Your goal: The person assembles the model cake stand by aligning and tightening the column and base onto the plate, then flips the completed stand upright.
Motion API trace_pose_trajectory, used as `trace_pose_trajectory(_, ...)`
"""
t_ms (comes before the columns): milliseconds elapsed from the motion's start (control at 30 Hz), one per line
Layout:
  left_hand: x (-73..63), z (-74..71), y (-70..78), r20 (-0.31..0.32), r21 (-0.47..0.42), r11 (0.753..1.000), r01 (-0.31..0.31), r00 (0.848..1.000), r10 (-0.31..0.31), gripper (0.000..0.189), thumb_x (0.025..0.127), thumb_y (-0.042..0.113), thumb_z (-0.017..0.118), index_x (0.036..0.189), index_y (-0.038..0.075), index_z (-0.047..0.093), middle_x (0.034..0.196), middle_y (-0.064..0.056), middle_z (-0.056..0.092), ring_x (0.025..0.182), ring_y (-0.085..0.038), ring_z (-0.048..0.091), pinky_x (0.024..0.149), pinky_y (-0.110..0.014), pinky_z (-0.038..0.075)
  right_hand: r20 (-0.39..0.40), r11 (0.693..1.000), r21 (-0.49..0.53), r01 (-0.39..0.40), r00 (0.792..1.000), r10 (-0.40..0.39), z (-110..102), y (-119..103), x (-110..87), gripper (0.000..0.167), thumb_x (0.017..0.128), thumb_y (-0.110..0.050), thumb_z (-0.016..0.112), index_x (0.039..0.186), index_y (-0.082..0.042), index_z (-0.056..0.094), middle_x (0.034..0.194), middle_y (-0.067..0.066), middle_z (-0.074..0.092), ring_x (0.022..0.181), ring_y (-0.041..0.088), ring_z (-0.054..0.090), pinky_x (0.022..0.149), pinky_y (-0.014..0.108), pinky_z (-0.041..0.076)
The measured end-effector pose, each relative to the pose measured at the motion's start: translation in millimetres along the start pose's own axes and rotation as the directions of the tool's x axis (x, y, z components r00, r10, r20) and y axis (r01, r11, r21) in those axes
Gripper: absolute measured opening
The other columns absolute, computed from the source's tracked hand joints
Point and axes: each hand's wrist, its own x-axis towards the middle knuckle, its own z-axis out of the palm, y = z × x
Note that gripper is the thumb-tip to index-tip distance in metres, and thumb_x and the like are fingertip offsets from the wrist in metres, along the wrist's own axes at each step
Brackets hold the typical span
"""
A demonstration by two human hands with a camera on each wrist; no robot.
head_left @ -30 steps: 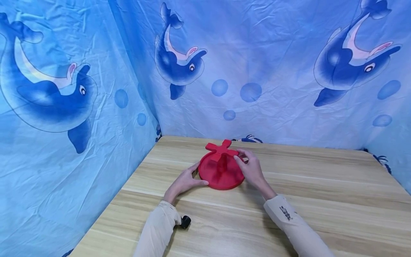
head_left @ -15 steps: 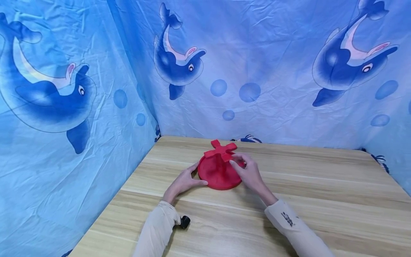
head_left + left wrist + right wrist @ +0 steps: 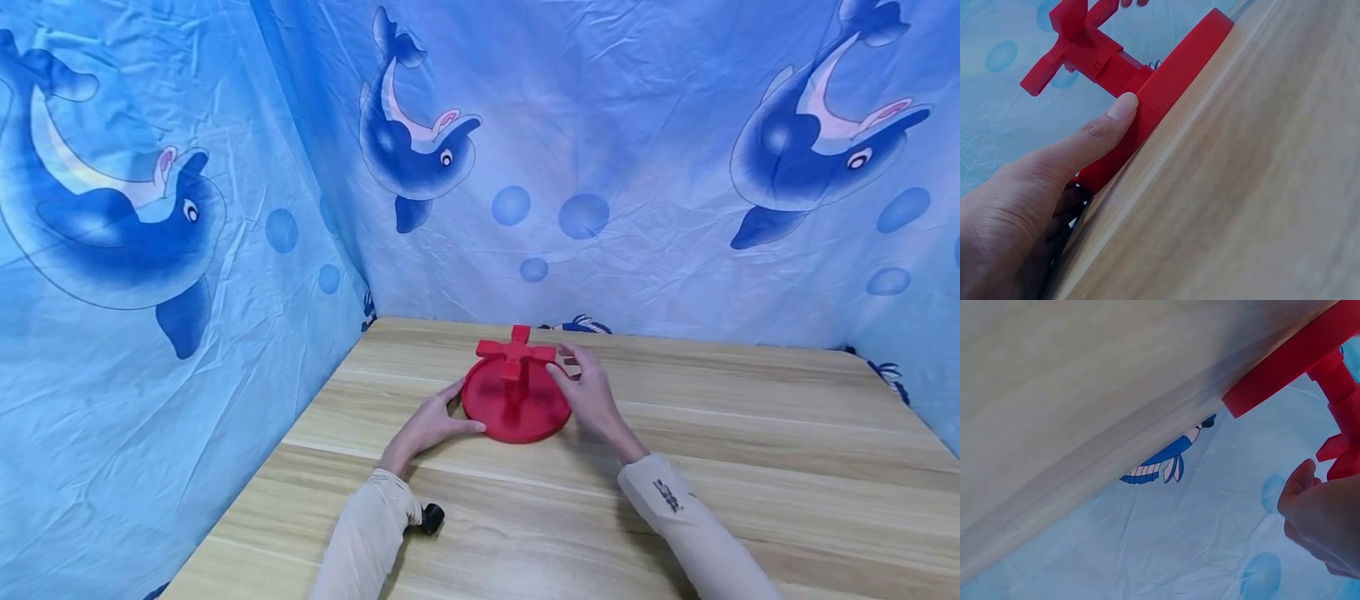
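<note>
A red round base [image 3: 495, 417] lies flat on the table, with a stem [image 3: 1124, 75] rising from its middle. A four-armed cross handle [image 3: 516, 352] tops the stem. My left hand [image 3: 429, 423] grips the base's left edge; in the left wrist view its thumb [image 3: 1100, 131] presses on the rim, while the other fingers are mostly hidden. By the tip of the cross handle's right arm is my right hand [image 3: 592, 396], thumb and fingers parted. A small gap shows between this hand [image 3: 1325, 515] and the handle in the right wrist view.
The wooden table [image 3: 750, 442] spreads around the base. A blue dolphin-print curtain [image 3: 637, 125] hangs behind it and along the left side. Near my left cuff sits a small black object [image 3: 432, 518].
The cross handle has turned clockwise, seen from above. My right hand came in at one arm, then drew back slightly right and away from it. My left hand has stayed on the base.
</note>
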Motion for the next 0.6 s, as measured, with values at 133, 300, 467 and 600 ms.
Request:
trace_pose_trajectory(133,0.2,-0.4,0.5,0.001,0.002,1.0,0.001,1.0,-0.001,0.103,0.078,0.051,0.089,0.162,0.02,0.038,0.16,-0.007,0.044,0.148,-0.03,0.035,0.116,-0.054,0.037,0.028,1.0,-0.01,0.014,1.0,-0.013,2.5,0.3,1.2,0.056,0.102,-0.011,0.067,0.152,0.0,0.047,0.138,0.021,0.056,0.126,0.04,0.055,0.097,0.052,0.055)
trace_pose_trajectory(300,1.0,-0.4,0.6,0.006,0.011,1.0,0.004,1.0,-0.004,0.103,0.078,0.051,0.089,0.162,0.02,0.038,0.16,-0.007,0.043,0.149,-0.03,0.035,0.116,-0.053,0.037,0.018,0.999,-0.021,0.034,0.999,-0.034,4.8,2.2,2.1,0.049,0.102,-0.007,0.065,0.148,0.001,0.051,0.132,0.02,0.059,0.117,0.034,0.058,0.091,0.047,0.058)
trace_pose_trajectory(467,0.9,-0.7,1.0,0.009,0.011,1.0,0.02,1.0,-0.02,0.104,0.078,0.053,0.089,0.163,0.02,0.037,0.161,-0.006,0.041,0.149,-0.03,0.034,0.116,-0.053,0.037,0.014,0.999,-0.029,0.044,0.999,-0.043,4.5,2.7,1.6,0.045,0.102,-0.008,0.066,0.145,0.002,0.055,0.128,0.018,0.061,0.114,0.033,0.059,0.088,0.041,0.058)
trace_pose_trajectory(600,0.6,-1.0,0.9,0.011,0.011,1.0,0.021,1.0,-0.021,0.105,0.078,0.053,0.088,0.163,0.02,0.036,0.162,-0.006,0.041,0.149,-0.03,0.035,0.115,-0.053,0.038,0.02,0.999,-0.023,0.048,0.999,-0.047,3.7,2.8,1.5,0.044,0.102,-0.01,0.066,0.144,0.002,0.056,0.128,0.018,0.062,0.113,0.032,0.059,0.087,0.038,0.057)
